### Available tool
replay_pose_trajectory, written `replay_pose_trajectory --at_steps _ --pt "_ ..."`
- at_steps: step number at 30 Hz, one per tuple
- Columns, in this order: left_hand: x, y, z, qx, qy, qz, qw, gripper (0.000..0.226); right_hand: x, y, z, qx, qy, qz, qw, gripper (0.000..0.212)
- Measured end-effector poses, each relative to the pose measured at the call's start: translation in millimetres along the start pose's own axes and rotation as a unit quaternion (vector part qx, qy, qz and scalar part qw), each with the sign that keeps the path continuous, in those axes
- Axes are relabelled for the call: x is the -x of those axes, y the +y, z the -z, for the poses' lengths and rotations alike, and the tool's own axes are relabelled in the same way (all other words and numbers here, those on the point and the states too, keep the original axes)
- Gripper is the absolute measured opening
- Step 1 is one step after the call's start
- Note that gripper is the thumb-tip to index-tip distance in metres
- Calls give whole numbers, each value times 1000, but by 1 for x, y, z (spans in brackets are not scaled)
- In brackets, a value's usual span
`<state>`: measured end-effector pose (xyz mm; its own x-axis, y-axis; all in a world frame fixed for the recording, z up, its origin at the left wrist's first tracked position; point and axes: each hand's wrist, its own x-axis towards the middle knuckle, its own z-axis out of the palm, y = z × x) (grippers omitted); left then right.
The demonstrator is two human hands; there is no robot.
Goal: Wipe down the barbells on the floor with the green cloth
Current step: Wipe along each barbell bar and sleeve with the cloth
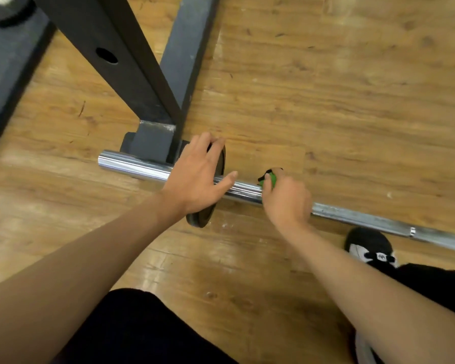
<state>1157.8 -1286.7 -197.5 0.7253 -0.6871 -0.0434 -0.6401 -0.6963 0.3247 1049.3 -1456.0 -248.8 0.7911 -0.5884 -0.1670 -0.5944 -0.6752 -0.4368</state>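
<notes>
Barbell (pixel 132 165) lies on the floor (pixel 326 101): heavy, stiff steel, probably slick and apt to roll. Just beside its black plate (pixel 199 219), on the long shaft, the right hand (pixel 286 198) clenches the soft green cloth (pixel 271 179) round the bar. The left hand (pixel 197 174) rests spread on the plate.

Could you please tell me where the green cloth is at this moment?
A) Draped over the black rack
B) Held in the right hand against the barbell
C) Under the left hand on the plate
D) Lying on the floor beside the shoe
B: the right hand grips the green cloth round the barbell, while the left hand rests on the black plate without any cloth.
</notes>
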Motion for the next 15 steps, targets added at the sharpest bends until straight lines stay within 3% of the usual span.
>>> replay_pose_trajectory --at_steps 2,5,7,9,11,12,15 --pt "-4 1 -2 -2 -1 -6 1000 84 -23 -5 0 3 -46 -54 998 28" --pt "0 5 -5 -12 18 -8 1000 77 39 4 -9 18 58 52 997 35" --pt "4 7 -8 -17 33 -11 999 73 54 14 -8 42 37 115 992 43" --pt "6 4 -8 -18 41 -9 999 74 21 11 -4 51 -17 94 994 38" --pt "1 4 -6 -22 34 2 999 76 -18 8 -7 69 -45 16 996 43" --pt "-3 5 -5 -26 27 2 999 78 -22 0 -4 60 -39 -8 997 44" --pt "-8 7 -4 -21 16 -2 1000 78 33 1 -8 33 45 64 996 48"
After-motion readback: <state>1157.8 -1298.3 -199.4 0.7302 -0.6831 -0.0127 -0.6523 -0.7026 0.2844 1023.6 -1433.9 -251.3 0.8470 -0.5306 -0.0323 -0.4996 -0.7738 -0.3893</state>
